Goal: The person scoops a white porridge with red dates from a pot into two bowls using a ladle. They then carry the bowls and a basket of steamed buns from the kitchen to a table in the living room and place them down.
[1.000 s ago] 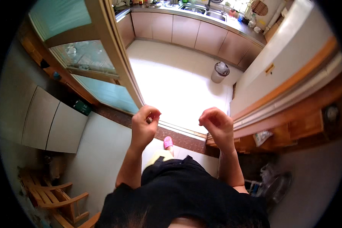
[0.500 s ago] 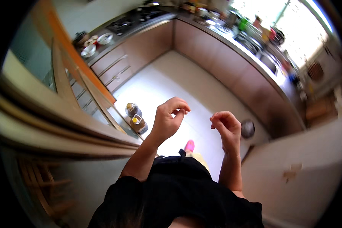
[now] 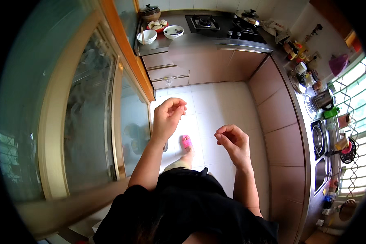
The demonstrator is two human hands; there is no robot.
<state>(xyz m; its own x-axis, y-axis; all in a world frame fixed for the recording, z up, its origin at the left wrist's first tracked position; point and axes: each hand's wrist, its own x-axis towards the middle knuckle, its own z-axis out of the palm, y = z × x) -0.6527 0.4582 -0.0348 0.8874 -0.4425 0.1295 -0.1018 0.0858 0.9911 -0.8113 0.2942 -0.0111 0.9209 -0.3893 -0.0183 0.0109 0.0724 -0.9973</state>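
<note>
Left hand (image 3: 170,118), held out before the body: fingers loosely curled, narrow gap to the thumb, no object visible in it. Right hand (image 3: 233,145), lower and well apart: thumb and forefinger tips near each other, likewise nothing seen held. Nearest the left: pale blue glass door panel in a cream frame (image 3: 135,118), standing to its left; no grip on it. Nearest the right: flat bronze-pink cabinet fronts (image 3: 286,140), apart from it. Below: white tiled floor (image 3: 211,118), one foot in a bright pink slipper (image 3: 186,142). Step, as judged: walking empty-handed, no handling under way; any hold would call for nearing an item and widening the fingers. Beyond, on the dark surface (image 3: 166,42): plain round white bowl (image 3: 147,37), white bowl of liquid with dark pieces (image 3: 173,32), brown lidded pot (image 3: 151,14), black gas stove (image 3: 205,23). Far right: steel sink (image 3: 318,139).
</note>
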